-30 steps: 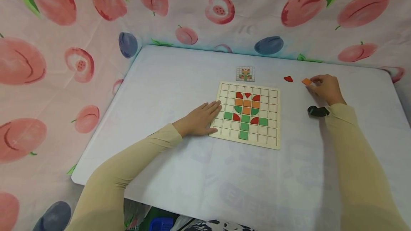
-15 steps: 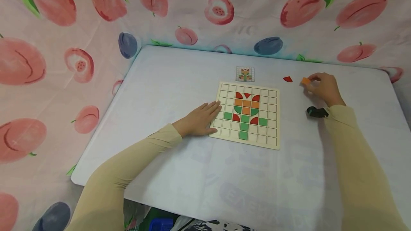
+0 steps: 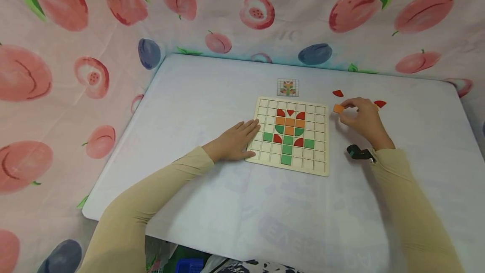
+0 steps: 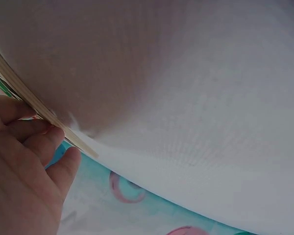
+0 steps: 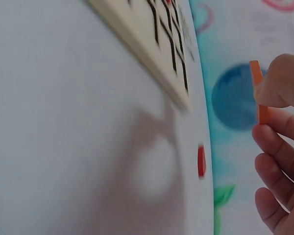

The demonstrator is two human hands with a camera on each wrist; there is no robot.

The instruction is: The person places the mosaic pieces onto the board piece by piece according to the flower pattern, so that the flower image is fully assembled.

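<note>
A wooden grid board (image 3: 318, 155) lies mid-table, bearing a tulip-like pattern of red, orange and green tiles. My left hand (image 3: 233, 141) rests at its left edge, fingers straight; the left wrist view shows the fingertips at the board's side. To the right of the board, my right hand (image 3: 363, 123) pinches an orange square tile (image 3: 338, 108) between thumb and fingers. In the right wrist view this orange tile (image 5: 256, 73) is seen edge-on, raised off the table, the other fingers loosely curled below it.
A small printed pattern card (image 3: 288, 87) lies behind the board. One red tile (image 3: 338, 93) is beyond my right hand. Another red tile (image 3: 380, 103) lies to its right, with a bit of orange showing beside it. A fruit-patterned curtain (image 3: 227, 12) borders the white table.
My right hand has lifted the orange tile and carried it left, nearer to the board's right edge. A red tile behind the hand has come into sight. My left hand stays put.
</note>
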